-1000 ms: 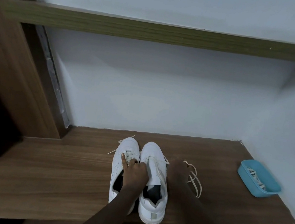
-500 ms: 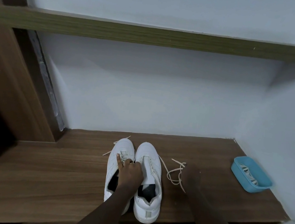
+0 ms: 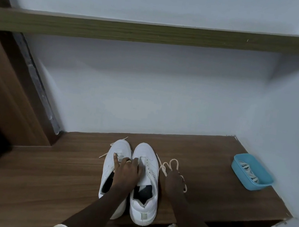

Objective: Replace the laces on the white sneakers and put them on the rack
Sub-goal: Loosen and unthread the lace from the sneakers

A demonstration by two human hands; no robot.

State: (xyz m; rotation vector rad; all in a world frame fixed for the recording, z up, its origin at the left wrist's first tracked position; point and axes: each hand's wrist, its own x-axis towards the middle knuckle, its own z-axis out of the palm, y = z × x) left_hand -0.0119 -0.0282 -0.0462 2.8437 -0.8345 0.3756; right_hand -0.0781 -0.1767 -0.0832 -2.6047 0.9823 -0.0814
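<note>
1. White sneakers [image 3: 147, 151] stand side by side on the surface [image 3: 44, 176], toes to the wall [image 3: 147, 94].
2. Left hand [image 3: 126, 171] rests across both; I cannot tell its grip.
3. Right hand [image 3: 174, 180] has its grip clamped on a cream lace [image 3: 174, 159] beside them.

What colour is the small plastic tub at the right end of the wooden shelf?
Light blue. The tub shows best in the head view, the only one.

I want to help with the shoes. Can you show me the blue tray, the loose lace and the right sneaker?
blue tray [image 3: 259, 186]: head view, its near outer wall.
loose lace [image 3: 173, 159]: head view, top of its loop.
right sneaker [image 3: 143, 150]: head view, its toe cap.
</note>
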